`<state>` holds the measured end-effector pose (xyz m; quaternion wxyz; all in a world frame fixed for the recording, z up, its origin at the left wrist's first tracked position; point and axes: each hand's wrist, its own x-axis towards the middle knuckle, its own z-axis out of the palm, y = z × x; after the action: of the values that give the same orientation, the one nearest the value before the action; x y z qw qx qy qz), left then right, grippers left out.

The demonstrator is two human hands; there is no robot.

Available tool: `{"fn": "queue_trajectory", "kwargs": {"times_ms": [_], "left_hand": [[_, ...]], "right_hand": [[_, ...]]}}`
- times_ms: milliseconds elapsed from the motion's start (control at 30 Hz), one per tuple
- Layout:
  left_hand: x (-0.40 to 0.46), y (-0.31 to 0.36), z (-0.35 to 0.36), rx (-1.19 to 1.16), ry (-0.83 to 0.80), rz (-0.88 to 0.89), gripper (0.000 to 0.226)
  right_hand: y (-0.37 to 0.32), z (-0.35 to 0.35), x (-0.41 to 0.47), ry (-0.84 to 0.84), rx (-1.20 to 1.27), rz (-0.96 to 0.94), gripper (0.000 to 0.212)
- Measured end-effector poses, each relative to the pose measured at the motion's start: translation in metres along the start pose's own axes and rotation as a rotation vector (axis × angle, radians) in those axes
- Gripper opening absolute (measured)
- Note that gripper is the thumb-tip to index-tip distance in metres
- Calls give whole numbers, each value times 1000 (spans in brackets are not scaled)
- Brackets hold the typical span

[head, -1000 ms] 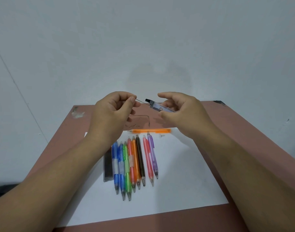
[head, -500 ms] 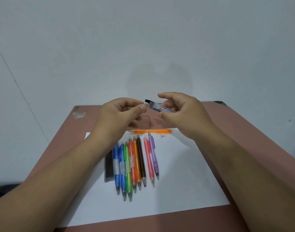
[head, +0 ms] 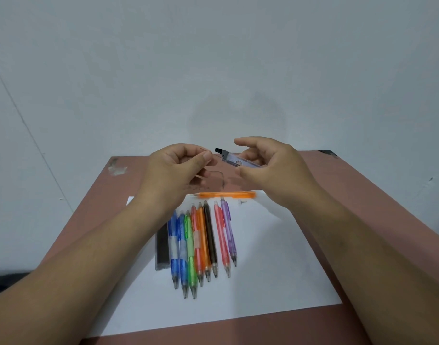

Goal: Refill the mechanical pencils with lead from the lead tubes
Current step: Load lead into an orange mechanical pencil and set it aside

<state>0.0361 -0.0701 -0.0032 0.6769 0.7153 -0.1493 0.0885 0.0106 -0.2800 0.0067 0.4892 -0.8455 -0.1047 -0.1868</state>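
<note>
My right hand holds a clear lead tube with a black tip pointing left, raised above the table. My left hand pinches a thin lead stick between thumb and forefinger, just left of the tube's tip. Below, several mechanical pencils in blue, green, red, orange, brown and purple lie side by side on a white sheet. One orange pencil lies crosswise at the sheet's far edge. A dark lead tube lies left of the row.
The sheet rests on a reddish-brown table against a pale wall. A tiny white part sits near the orange pencil. Pencil scribbles mark the table beyond the sheet.
My left hand moved right toward the tube's tip, then drew back slightly, now pinching the lead clear of the tube. The right hand and tube stayed almost still.
</note>
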Motion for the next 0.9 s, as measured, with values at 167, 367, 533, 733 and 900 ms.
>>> {"fn": "queue_trajectory", "kwargs": {"times_ms": [167,367,533,733,900], "left_hand": [[0,0,-1,-16,18,16,5],[3,2,-8,-68,71,19,7],[7,5,-15,-107,152,30,8],[9,2,-18,-92,207,6,11],[10,-1,-18,-84,196,-7,10]], "right_hand": [[0,0,0,5,2,3,52],[3,0,2,7,12,7,51],[4,0,2,-2,-12,23,50],[-1,-3,1,18,-70,17,58],[-4,-3,-1,30,-52,-1,63]]}}
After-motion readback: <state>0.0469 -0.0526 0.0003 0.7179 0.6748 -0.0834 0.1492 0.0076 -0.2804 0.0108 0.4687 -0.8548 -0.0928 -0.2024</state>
